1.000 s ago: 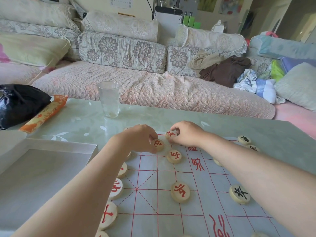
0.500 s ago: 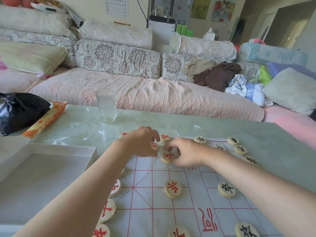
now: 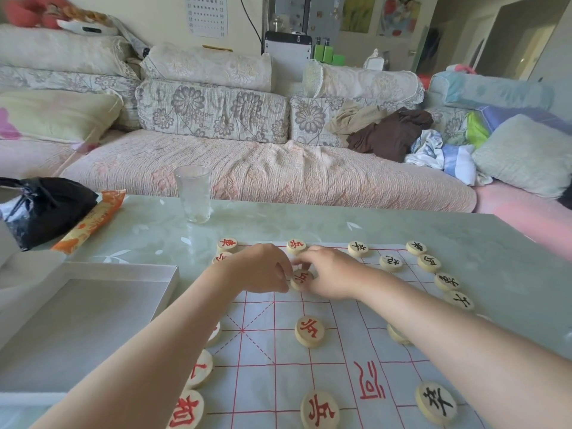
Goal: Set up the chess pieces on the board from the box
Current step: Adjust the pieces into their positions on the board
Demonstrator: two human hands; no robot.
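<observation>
Between the hands, the red piece shows only part of its face. Fingers of the left hand and the right hand cover its rim, so whether either pinches it cannot be told. Just behind the left hand, a half-hidden piece is unreadable. The left forearm covers parts of a row of red pieces. The right forearm hides most of a pale piece. Left of the hands, the box is cut by the frame edge.

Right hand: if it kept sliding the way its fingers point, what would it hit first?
The right hand points left across the board. First comes the red-marked piece at its fingertips, which it seems to pinch; right behind that, the left hand.
</observation>
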